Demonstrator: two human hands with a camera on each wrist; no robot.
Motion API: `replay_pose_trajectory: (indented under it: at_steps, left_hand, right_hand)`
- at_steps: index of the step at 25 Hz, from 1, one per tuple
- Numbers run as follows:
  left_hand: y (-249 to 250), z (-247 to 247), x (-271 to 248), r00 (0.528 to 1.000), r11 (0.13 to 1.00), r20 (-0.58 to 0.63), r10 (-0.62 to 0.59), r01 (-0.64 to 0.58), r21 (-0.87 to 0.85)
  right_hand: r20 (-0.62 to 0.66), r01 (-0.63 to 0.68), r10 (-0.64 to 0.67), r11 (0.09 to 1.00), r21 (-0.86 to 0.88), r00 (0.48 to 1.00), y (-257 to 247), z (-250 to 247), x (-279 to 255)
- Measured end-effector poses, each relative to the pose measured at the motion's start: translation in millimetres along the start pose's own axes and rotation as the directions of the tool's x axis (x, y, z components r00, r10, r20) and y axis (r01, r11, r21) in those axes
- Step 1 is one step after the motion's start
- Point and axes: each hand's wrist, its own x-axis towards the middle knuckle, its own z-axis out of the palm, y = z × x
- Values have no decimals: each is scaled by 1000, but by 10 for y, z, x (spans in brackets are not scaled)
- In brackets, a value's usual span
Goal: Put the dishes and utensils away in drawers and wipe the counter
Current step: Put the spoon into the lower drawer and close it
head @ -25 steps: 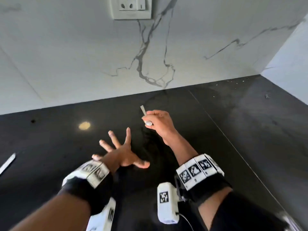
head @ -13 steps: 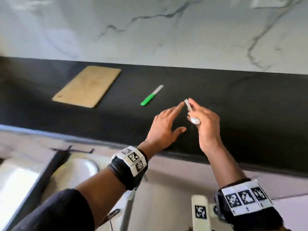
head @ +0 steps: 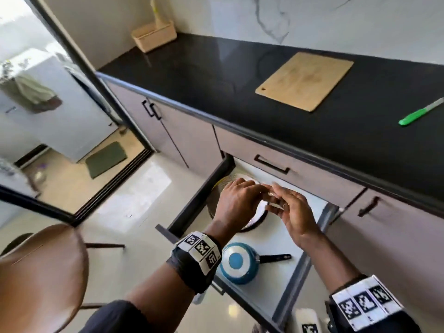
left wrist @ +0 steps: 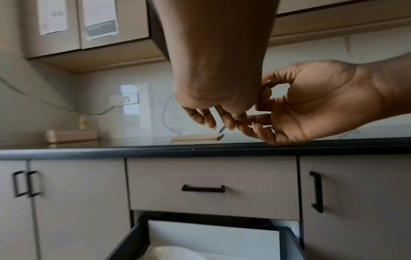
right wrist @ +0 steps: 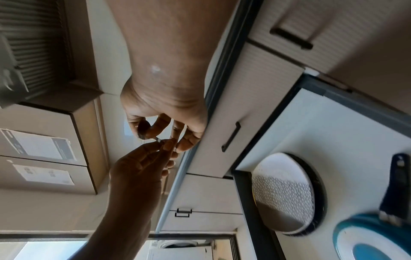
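Note:
Both hands meet above an open lower drawer [head: 192, 207]. My right hand [head: 276, 205] holds a small metal utensil, seemingly a spoon [right wrist: 159, 139], in curled fingers. The left hand [head: 260, 191] pinches one end of it, and a thin tip [left wrist: 222, 129] pokes out below the fingers. Most of the spoon is hidden by the fingers. In the drawer lie a stack of plates [right wrist: 282, 191], directly under the hands, and a blue pan [head: 239, 263] with a black handle. On the black counter [head: 216, 75] lie a green-handled knife [head: 419, 112] and a wooden cutting board [head: 305, 80].
A shut drawer with a black handle [head: 271, 164] sits just above the open one. A wooden box [head: 155, 36] stands at the counter's far left corner. A brown round stool [head: 40, 272] is at my left, near a doorway.
The view swung from the counter down to the open drawer. Both hands came down over the plates, and the left hand, spread open before, now pinches the spoon that the right hand holds.

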Motion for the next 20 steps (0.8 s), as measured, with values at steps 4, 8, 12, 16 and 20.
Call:
replay_pose_trajectory:
  at_steps: [4, 8, 12, 16, 20]
  left_hand:
    - [-385, 95, -252, 978, 986, 176, -108, 128, -106]
    - [-807, 318, -243, 904, 940, 419, -85, 212, -267]
    - [-1198, 703, -343, 771, 891, 628, 106, 207, -405]
    - [-1601, 957, -544, 635, 849, 715, 294, 170, -500]
    - [-1812, 787, -571, 573, 854, 778, 257, 243, -461]
  right_hand:
    - [-29, -64, 62, 996, -59, 998, 390, 188, 159]
    - [-126, -95, 83, 991, -90, 989, 725, 236, 222]
    - [-305, -122, 55, 971, -204, 951, 1192, 228, 217]
    - [-508, -223, 91, 953, -205, 856, 1704, 612, 100]
    - [-588, -257, 80, 940, -224, 805, 1901, 937, 153]
